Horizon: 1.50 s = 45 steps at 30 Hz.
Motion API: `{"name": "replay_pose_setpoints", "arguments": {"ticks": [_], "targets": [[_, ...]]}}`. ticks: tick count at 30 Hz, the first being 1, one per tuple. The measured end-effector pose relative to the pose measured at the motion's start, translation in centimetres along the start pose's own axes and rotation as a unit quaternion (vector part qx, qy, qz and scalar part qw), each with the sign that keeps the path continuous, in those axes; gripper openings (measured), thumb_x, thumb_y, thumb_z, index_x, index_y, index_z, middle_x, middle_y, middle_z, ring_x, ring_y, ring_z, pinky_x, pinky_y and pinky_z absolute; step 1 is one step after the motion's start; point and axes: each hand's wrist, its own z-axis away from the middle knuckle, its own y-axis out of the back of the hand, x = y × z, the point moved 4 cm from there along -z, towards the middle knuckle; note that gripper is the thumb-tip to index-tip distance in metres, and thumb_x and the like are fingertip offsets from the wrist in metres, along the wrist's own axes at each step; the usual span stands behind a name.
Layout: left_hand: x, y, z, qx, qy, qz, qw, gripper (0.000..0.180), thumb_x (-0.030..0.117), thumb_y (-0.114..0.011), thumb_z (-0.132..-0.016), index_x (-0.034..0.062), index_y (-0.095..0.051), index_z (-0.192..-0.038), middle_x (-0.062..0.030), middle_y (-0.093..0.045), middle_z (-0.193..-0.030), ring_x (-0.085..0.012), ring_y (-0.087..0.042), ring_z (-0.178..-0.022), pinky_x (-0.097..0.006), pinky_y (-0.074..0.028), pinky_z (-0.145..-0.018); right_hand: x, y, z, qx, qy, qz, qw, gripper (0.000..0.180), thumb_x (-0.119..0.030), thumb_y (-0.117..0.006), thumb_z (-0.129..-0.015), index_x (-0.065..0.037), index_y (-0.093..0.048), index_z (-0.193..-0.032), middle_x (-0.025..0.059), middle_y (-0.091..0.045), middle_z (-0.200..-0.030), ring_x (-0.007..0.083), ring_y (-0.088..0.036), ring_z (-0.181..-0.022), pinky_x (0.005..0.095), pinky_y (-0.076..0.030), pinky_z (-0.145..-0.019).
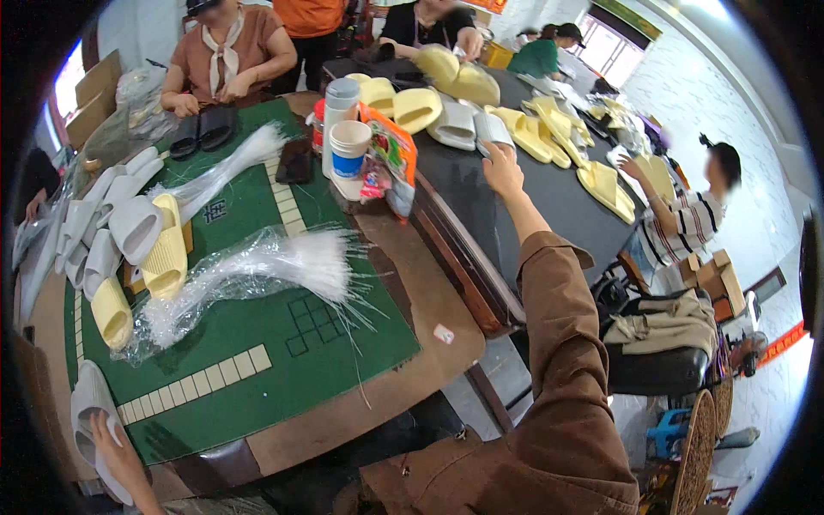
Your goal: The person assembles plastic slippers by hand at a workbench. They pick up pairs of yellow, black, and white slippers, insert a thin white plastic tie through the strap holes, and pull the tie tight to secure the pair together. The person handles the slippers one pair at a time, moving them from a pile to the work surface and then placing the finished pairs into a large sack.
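Observation:
My right arm stretches forward over the dark table, and my right hand [504, 173] closes on the near end of a light grey slipper [493, 130]. Beside it lies another grey slipper [452, 126], with pale yellow slippers [528, 136] to the right. At the lower left, my left hand [118, 453] has its fingers over a grey slide slipper [94, 396] at the edge of the green mat [369, 360]. A long bundle of thin clear plastic strands [305, 264] lies on the mat, partly in clear wrap. Yellow slippers [166, 249] rest by its left end.
Grey slippers [103, 202] are heaped at the mat's left. A paper cup [349, 148], a grey tumbler [341, 107] and an orange bag [392, 159] stand between the tables. Co-workers sit around; one handles black slippers [216, 126]. A black chair [652, 369] holds a beige garment.

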Motion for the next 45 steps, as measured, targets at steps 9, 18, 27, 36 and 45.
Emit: {"name": "replay_pose_setpoints", "arguments": {"ticks": [9, 18, 27, 36, 45], "targets": [[10.5, 6.3, 5.5, -0.070, -0.056, 0.230, 0.969, 0.031, 0.010, -0.048, -0.099, 0.0001, -0.057, -0.127, -0.0169, -0.046, -0.143, -0.0334, -0.041, -0.135, -0.043, -0.034, -0.109, 1.1, -0.3, -0.3, 0.015, 0.014, 0.138, 0.990, 0.033, -0.037, -0.053, -0.095, -0.006, -0.062, -0.106, 0.0172, -0.056, -0.116, 0.0429, -0.065, -0.090, 0.0523, -0.052, -0.075], [21.8, 10.9, 8.7, -0.122, -0.169, 0.409, 0.889, 0.029, 0.003, -0.053, -0.093, -0.0018, -0.060, -0.120, -0.0187, -0.053, -0.134, -0.0348, -0.050, -0.125, -0.043, -0.040, -0.103, -2.5, 12.2, 16.1, -0.088, 0.119, 0.082, 0.986, 0.027, -0.025, -0.057, -0.087, -0.003, -0.061, -0.072, 0.0161, -0.065, -0.075, 0.0346, -0.064, -0.067, 0.0464, -0.051, -0.062], [28.6, 10.8, 15.8, -0.173, -0.336, 0.489, 0.786, 0.026, 0.000, -0.063, -0.083, 0.0011, -0.066, -0.109, -0.0158, -0.060, -0.124, -0.0347, -0.060, -0.109, -0.042, -0.049, -0.091, -9.0, 19.9, 23.1, -0.007, 0.212, -0.024, 0.977, 0.043, -0.037, -0.070, -0.085, -0.010, -0.061, -0.117, 0.0121, -0.061, -0.087, 0.0286, -0.067, -0.078, 0.0384, -0.053, -0.067], [28.6, 12.2, 16.4, -0.138, -0.361, 0.526, 0.757, 0.025, 0.002, -0.064, -0.083, 0.0028, -0.066, -0.108, -0.0131, -0.063, -0.119, -0.0331, -0.063, -0.103, -0.041, -0.051, -0.086, -0.3, 13.1, 13.3, -0.310, 0.096, -0.019, 0.946, 0.065, -0.053, -0.067, -0.083, -0.010, -0.057, -0.131, 0.0163, -0.067, -0.106, 0.0295, -0.065, -0.094, 0.0407, -0.051, -0.081], [27.6, 11.8, 16.2, -0.130, -0.288, 0.581, 0.750, 0.027, 0.001, -0.060, -0.088, 0.0018, -0.065, -0.114, -0.0154, -0.060, -0.124, -0.0312, -0.061, -0.111, -0.038, -0.050, -0.091, -15.1, 11.0, 26.8, -0.546, -0.057, -0.375, 0.747, 0.035, -0.032, -0.065, -0.091, -0.004, -0.064, -0.113, -0.0079, -0.053, -0.076, 0.0005, -0.043, -0.063, 0.0165, -0.031, -0.051]]}}
